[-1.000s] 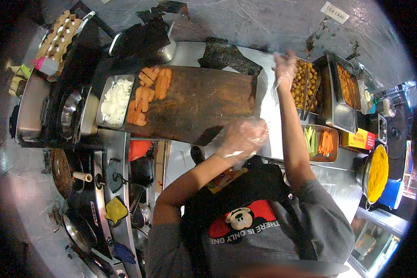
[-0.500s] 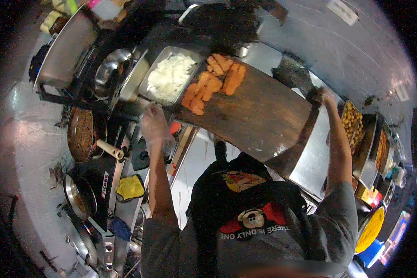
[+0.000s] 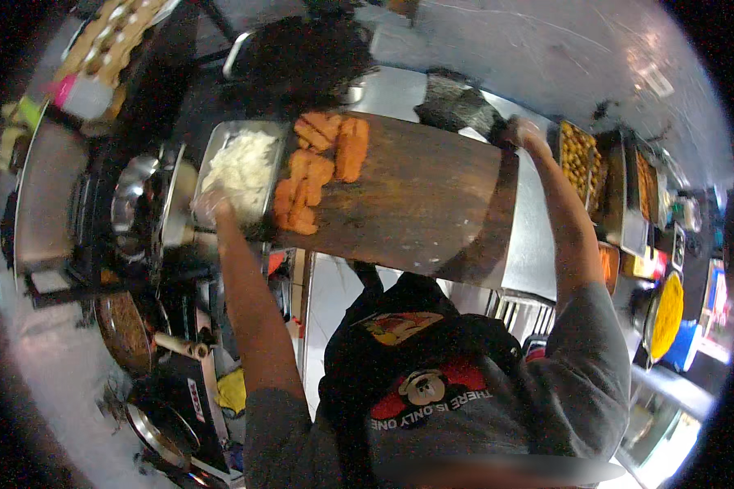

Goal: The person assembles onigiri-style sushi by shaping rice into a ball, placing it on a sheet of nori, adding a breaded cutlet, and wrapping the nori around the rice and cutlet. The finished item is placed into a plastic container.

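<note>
My left hand (image 3: 212,204), in a thin clear glove, is at the near left edge of a metal tray (image 3: 274,163) filled with white crumbly food (image 3: 243,163). Its fingers are blurred, and whether they grip the rim or the food cannot be made out. My right hand (image 3: 530,134) reaches to the far right corner of a wooden cutting board (image 3: 416,187). Its fingers are closed on the dark end of a crumpled black plastic bag (image 3: 457,102) lying behind the board. Orange-brown cooked pieces (image 3: 308,175) lie in rows on the board's left part.
A steel bowl (image 3: 132,200) stands left of the tray. Nearer on the left are a pan of brown food (image 3: 126,330), another pan (image 3: 159,432) and a yellow cloth (image 3: 232,391). To the right sit a tray of small round yellowish food (image 3: 579,159) and a round yellow dish (image 3: 667,318).
My left hand has moved forward from below the tray to its near left edge. The view has shifted, so the board and trays appear farther left. My right hand stays by the black bag.
</note>
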`<state>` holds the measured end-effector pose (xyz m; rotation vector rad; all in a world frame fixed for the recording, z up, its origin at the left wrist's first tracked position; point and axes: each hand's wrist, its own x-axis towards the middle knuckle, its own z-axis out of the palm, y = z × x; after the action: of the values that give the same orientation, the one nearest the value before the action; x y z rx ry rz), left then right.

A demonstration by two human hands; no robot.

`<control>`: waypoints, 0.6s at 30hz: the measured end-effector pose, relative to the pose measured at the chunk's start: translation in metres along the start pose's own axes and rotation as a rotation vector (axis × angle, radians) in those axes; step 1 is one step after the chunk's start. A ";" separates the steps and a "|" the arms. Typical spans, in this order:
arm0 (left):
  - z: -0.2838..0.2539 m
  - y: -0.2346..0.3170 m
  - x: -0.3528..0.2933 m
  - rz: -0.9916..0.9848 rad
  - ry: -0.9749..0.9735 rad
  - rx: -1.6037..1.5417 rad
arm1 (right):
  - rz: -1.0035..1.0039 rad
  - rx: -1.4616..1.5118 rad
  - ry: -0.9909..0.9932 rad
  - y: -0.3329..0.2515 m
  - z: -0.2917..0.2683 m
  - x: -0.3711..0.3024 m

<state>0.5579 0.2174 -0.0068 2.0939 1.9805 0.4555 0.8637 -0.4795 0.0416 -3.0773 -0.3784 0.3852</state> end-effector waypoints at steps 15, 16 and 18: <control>-0.035 0.022 0.021 0.140 -0.324 0.363 | 0.157 0.748 0.257 -0.065 -0.117 -0.124; -0.031 0.027 0.021 0.103 -0.326 0.252 | 0.120 0.915 0.140 -0.060 -0.110 -0.138; -0.030 0.021 0.023 0.094 -0.349 0.145 | 0.162 1.346 -0.034 -0.080 -0.086 -0.184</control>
<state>0.5677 0.2370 0.0303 2.1799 1.7642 -0.0424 0.6929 -0.4453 0.1728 -1.7759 0.1294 0.4331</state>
